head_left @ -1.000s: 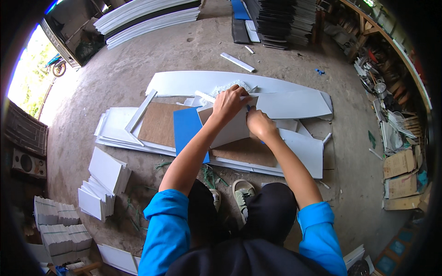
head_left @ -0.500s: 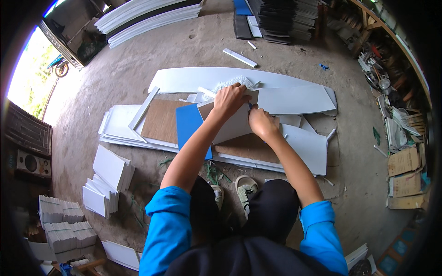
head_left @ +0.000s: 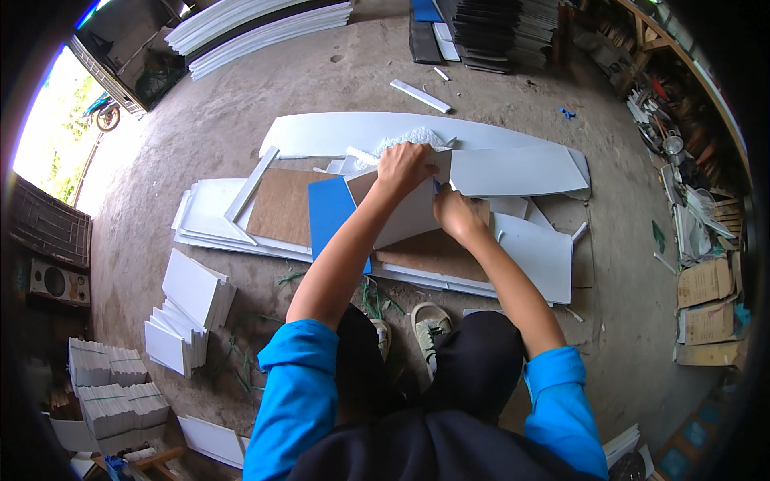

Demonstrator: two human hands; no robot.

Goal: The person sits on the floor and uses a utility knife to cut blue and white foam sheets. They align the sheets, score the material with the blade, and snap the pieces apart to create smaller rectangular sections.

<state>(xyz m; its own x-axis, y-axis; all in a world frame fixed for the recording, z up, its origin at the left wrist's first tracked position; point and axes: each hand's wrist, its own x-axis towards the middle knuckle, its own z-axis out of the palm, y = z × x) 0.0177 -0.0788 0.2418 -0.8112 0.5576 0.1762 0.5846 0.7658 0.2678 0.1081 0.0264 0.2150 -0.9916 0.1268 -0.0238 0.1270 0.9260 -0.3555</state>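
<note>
At the top edge of a tilted white board [head_left: 407, 215], my left hand [head_left: 403, 170] is closed, fingers wrapped over it. My right hand [head_left: 460, 215] is a fist just right of the board; a bit of a small blue tool [head_left: 438, 187] shows at its thumb side, the rest hidden in the palm. Beneath lie a brown board [head_left: 282, 210], a blue sheet [head_left: 327, 207] and a stack of white sheets [head_left: 536, 258]. White crumbs and shavings [head_left: 413, 141] are heaped beyond my left hand, on a long white panel [head_left: 337, 131].
Cut white pieces [head_left: 189, 298] stand in a pile on the floor to the left, with tied bundles [head_left: 120, 405] nearer me. Green string scraps [head_left: 373, 298] lie by my shoes. Long sheets [head_left: 265, 32] and a dark stack [head_left: 483, 36] are at the back; cardboard [head_left: 706, 313] sits right.
Both hands keep nearly the same place and grip at the white board. The view has shifted slightly; no clear movement of the board or tool shows.
</note>
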